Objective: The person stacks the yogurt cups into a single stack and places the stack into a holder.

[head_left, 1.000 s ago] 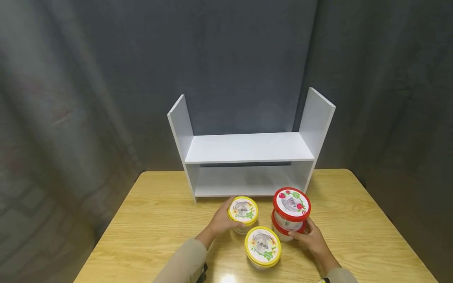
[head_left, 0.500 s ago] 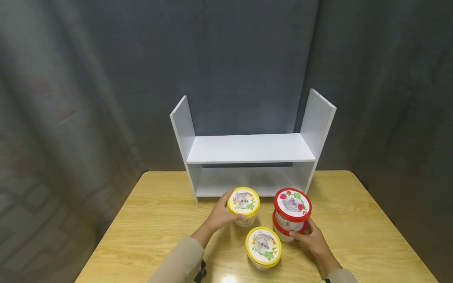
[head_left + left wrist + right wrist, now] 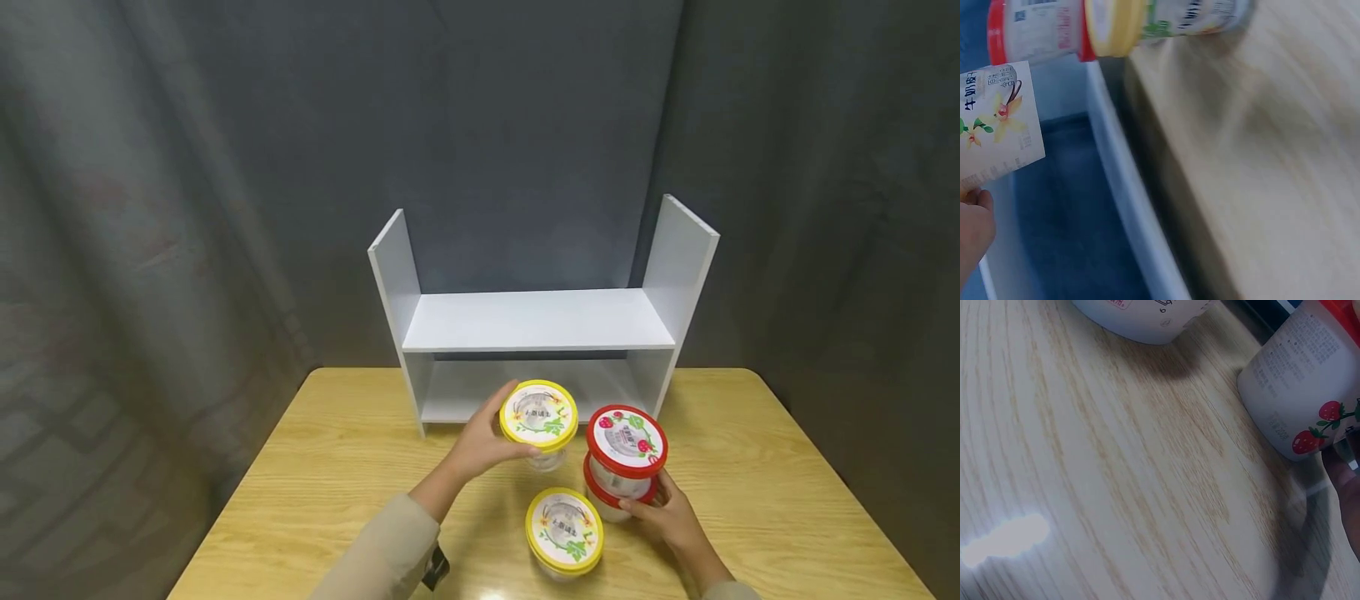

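Observation:
My left hand (image 3: 483, 442) grips a yellow-lidded tub (image 3: 538, 414) and holds it up off the table, in front of the shelf. In the left wrist view the side of this tub (image 3: 1000, 122) shows printed flowers above my fingers. My right hand (image 3: 663, 517) holds the lower of two stacked red-lidded tubs, thumb and fingers at its sides. The upper red-lidded tub (image 3: 627, 442) sits on the lower red-lidded tub (image 3: 609, 508), slightly off-centre. Strawberries are printed on the lower tub's side (image 3: 1297, 381). Another yellow-lidded tub (image 3: 564, 531) stands on the table between my hands.
A white two-tier shelf (image 3: 536, 321) with tall side panels stands at the back of the wooden table (image 3: 337, 467). Behind and beside the table hang grey curtains (image 3: 525, 150).
My left hand has lifted its yellow-lidded tub off the table and moved it right, towards the red stack. My right hand stays on the lower red-lidded tub. The view has shifted slightly.

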A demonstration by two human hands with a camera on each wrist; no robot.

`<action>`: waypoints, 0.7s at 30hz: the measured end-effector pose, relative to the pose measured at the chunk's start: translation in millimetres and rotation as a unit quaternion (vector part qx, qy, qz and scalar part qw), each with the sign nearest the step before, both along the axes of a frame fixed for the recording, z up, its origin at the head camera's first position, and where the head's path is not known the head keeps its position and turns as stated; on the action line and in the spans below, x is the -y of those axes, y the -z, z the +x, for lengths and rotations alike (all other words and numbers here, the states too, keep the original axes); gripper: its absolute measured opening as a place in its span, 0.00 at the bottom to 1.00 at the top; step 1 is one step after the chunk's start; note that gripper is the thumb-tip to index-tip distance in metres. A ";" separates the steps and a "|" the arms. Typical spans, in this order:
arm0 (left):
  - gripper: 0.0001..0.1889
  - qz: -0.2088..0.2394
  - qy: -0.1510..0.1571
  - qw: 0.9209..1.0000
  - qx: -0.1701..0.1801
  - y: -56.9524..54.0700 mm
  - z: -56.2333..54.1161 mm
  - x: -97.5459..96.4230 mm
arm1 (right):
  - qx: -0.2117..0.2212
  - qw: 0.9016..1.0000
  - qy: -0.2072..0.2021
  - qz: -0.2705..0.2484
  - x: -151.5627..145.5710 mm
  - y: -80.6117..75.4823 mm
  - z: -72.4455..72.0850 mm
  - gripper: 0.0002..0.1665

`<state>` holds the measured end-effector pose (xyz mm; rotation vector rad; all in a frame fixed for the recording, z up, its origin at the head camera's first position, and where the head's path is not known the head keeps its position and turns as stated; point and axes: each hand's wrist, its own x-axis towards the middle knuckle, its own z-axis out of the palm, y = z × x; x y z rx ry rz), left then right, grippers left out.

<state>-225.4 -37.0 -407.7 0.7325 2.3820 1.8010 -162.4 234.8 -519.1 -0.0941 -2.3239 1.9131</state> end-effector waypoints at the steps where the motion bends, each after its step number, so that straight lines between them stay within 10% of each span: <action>1: 0.50 0.000 0.005 1.000 -0.003 -3.5 -0.3 -2.1 | -0.002 1.000 -0.001 0.000 -0.3 0.1 0.1 0.44; 21: 0.49 0.004 0.067 0.997 -0.047 -43.7 0.3 -31.1 | -0.011 1.000 0.001 -0.015 5.5 8.5 6.8 0.41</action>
